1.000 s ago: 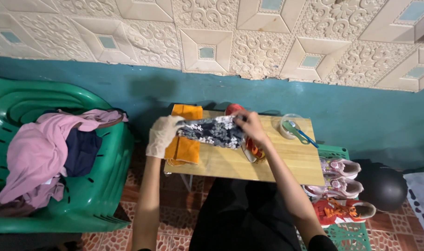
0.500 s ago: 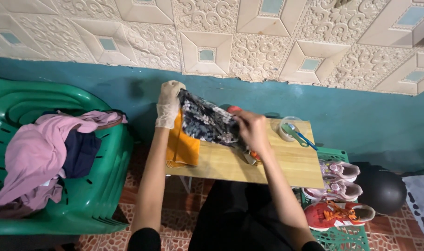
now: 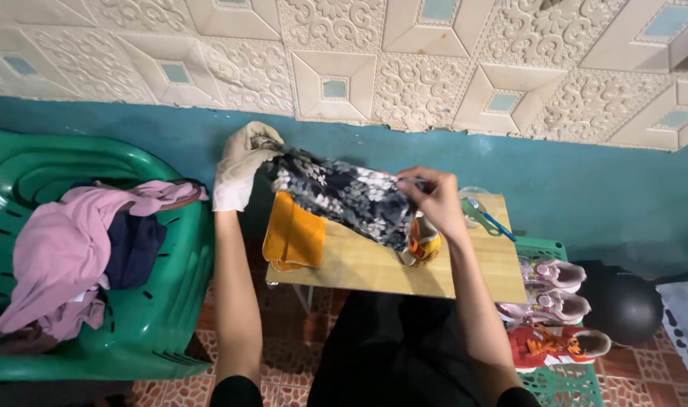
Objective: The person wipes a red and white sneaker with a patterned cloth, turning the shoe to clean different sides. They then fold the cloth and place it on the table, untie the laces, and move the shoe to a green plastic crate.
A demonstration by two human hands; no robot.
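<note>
I hold a dark cloth with a white flower print [image 3: 342, 197] stretched in the air above a small wooden table [image 3: 374, 264]. My left hand [image 3: 242, 162], in a pale glove, grips its upper left end, raised high. My right hand [image 3: 433, 197], bare, pinches the right end, lower down. Under the cloth a folded orange cloth [image 3: 293, 240] lies on the table's left part. An orange and white item [image 3: 421, 245] sits on the table just below my right hand, partly hidden by the cloth.
A green plastic chair [image 3: 171, 301] at the left holds pink and dark blue clothes [image 3: 80, 249]. A glass jar with a blue tool [image 3: 481, 215] stands at the table's far right corner. Shoes [image 3: 555, 301] lie on a green crate at the right, beside a black ball [image 3: 623, 305].
Both hands lifted the flowered cloth off the table and pulled it out between them. My left hand rose highest; my right hand moved right.
</note>
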